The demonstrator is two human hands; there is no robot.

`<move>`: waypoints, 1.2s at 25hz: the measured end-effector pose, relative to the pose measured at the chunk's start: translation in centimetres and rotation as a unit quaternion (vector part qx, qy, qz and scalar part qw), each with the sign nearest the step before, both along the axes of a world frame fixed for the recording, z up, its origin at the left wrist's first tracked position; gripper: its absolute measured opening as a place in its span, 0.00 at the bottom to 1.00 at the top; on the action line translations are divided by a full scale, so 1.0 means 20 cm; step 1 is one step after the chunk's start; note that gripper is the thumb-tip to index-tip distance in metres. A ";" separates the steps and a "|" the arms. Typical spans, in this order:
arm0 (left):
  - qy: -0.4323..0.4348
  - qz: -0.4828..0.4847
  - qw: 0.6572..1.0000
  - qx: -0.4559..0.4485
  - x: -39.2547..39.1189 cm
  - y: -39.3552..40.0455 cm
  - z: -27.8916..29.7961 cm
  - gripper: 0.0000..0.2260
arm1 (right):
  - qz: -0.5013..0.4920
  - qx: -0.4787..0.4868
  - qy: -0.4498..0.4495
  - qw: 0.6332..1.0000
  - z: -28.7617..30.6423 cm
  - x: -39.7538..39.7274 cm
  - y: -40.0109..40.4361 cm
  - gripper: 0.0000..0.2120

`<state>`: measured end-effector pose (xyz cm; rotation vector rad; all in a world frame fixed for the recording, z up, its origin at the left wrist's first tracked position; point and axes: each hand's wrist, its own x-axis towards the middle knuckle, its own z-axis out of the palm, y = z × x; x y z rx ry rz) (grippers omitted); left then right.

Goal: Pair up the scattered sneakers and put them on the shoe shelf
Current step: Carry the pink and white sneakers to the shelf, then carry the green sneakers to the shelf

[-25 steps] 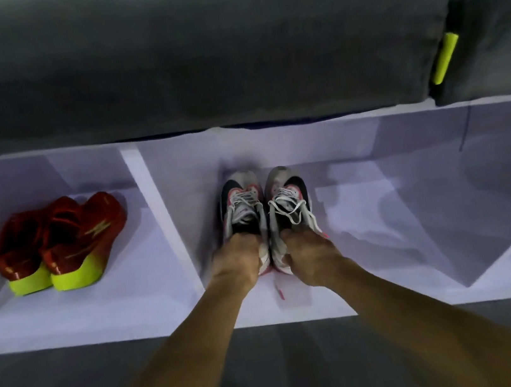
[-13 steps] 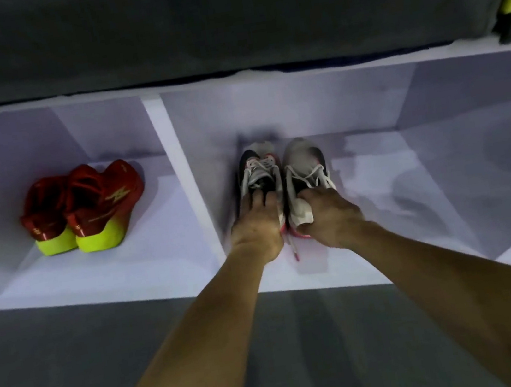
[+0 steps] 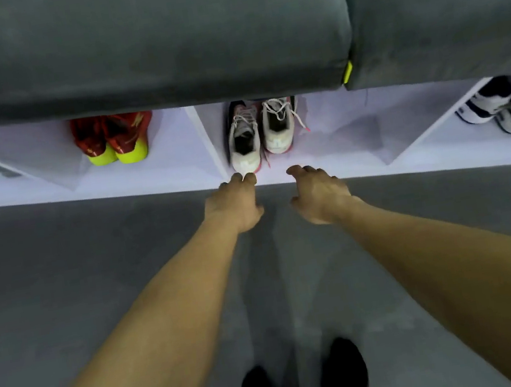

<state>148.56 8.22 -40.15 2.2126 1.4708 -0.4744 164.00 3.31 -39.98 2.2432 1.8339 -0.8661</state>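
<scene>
Grey floor [image 3: 62,288], white shoe shelf [image 3: 146,183], grey cushion [image 3: 138,38]

Your left hand [image 3: 233,208]: bare, no glove, ring or watch showing.
Your right hand [image 3: 319,195]: bare as well, nothing worn at the wrist.
Your forearms: uncovered along the whole length you can see, with no sleeve edge reaching into view.
Your fingers [image 3: 247,178]: bare, no tape or covering.
Your feet [image 3: 341,376]: two dark, black-looking rounded toes at the bottom edge, too blurred to tell shoe from sock.
</scene>
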 end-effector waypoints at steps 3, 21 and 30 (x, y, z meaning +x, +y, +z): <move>-0.003 0.013 0.998 -0.060 -0.05 -0.20 0.31 0.24 | -0.010 -0.052 0.026 0.998 0.31 -0.03 -0.23 0.27; 0.004 0.089 0.971 -0.223 -0.43 -1.28 1.72 0.21 | 0.060 -0.199 0.067 0.976 1.74 -0.17 -1.22 0.23; -0.011 0.242 0.943 -0.228 -0.61 -1.44 1.85 0.19 | 0.173 -0.203 0.047 0.963 1.82 -0.29 -1.18 0.25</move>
